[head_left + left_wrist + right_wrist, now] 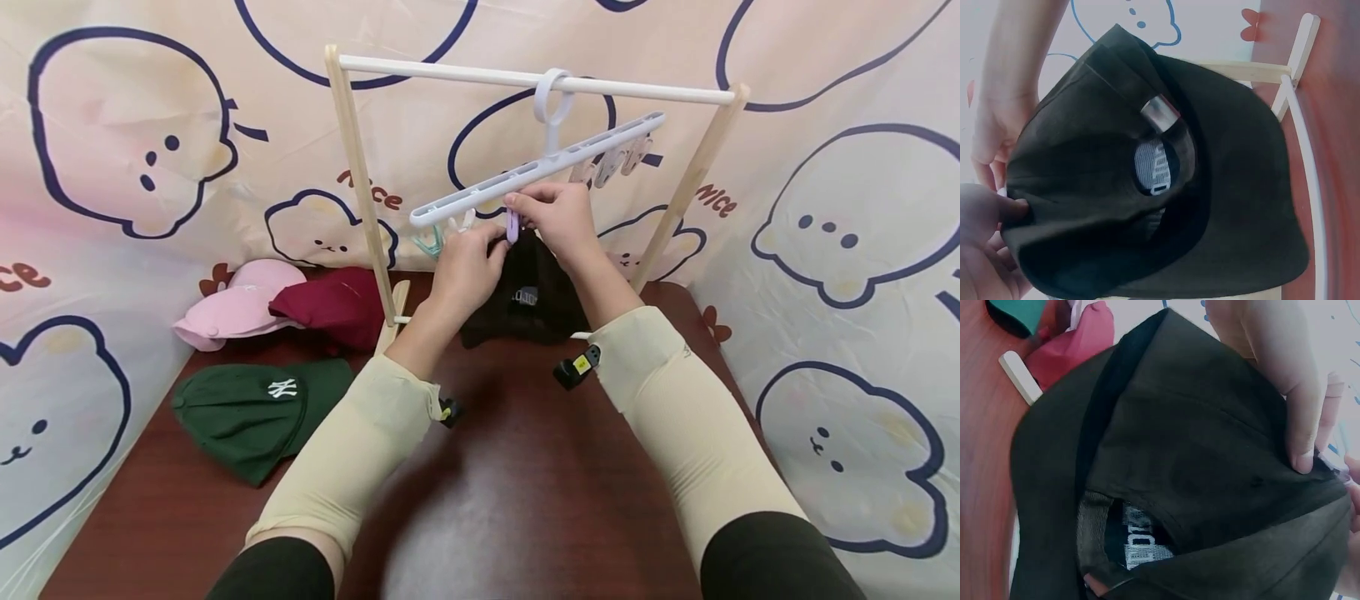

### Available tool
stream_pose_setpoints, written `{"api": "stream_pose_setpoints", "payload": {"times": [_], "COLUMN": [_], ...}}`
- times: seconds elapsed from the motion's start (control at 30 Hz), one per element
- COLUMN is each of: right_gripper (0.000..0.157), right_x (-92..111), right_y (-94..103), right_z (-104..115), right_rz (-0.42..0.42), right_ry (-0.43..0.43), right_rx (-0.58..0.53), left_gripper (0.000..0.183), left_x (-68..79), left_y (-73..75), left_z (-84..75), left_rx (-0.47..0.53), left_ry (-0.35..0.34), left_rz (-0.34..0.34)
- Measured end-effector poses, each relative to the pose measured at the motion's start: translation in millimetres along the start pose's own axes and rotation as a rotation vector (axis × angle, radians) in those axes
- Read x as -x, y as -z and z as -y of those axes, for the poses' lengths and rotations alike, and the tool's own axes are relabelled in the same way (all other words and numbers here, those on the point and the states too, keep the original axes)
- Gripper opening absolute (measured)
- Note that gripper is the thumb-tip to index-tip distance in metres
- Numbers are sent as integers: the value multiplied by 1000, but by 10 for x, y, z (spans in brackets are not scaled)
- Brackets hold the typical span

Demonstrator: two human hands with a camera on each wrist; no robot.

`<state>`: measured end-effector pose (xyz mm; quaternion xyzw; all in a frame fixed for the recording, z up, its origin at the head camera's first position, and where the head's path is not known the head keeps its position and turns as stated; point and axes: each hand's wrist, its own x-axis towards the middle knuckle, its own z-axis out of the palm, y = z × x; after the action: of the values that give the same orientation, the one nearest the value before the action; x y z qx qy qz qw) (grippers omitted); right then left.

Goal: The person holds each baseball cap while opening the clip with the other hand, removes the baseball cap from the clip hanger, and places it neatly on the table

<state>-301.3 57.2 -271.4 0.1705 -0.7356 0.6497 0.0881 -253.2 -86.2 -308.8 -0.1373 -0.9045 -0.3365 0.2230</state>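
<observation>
A black cap (525, 287) hangs brim down beneath a white clip hanger (480, 193). At the top of the cap's crown, my left hand (468, 271) pinches the fabric, its thumb (1015, 210) lying on the cloth in the left wrist view. My right hand (558, 218) pinches a purple clip (513, 225) under the hanger bar, right at the crown. In the right wrist view, the cap's back opening (1138, 534) shows white lettering inside. Part of the right hand lies beyond that view's right edge.
The hanger hooks over the white rail of a wooden rack (352, 167). Other clips (611, 167) dangle from the bar, with a teal clip (431, 242) at left. Pink (240, 304), maroon (341, 308) and green (255, 408) caps lie on the table (495, 500) at left.
</observation>
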Motion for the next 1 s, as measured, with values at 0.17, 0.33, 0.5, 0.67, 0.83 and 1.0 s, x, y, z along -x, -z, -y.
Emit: {"api": "stream_pose_setpoints", "payload": {"times": [0.17,0.33,0.5,0.67,0.83,1.0], "right_gripper": [17,18,21,31,34,33], "right_x": [21,33,47,86,131,165], "right_y": [4,36,57,62,62,44], "right_z": [1,-14,-20,-29,-25,-24], "right_rz": [-15,-24,-15,11,30,44], "right_ry": [-22,-28,-46,-79,-83,-66], "right_rx": [23,63,85,131,126,103], "left_gripper": [20,18,16,14,15,16], "left_x": [50,180,408,662,887,1114], "left_y": [-45,-156,-317,-416,-377,-303], "left_z": [24,92,194,306,438,602], "left_rx": [3,-8,-14,38,132,181], "left_ry": [-2,-25,-103,-174,-212,-225], "left_rz": [0,31,52,118,263,418]}}
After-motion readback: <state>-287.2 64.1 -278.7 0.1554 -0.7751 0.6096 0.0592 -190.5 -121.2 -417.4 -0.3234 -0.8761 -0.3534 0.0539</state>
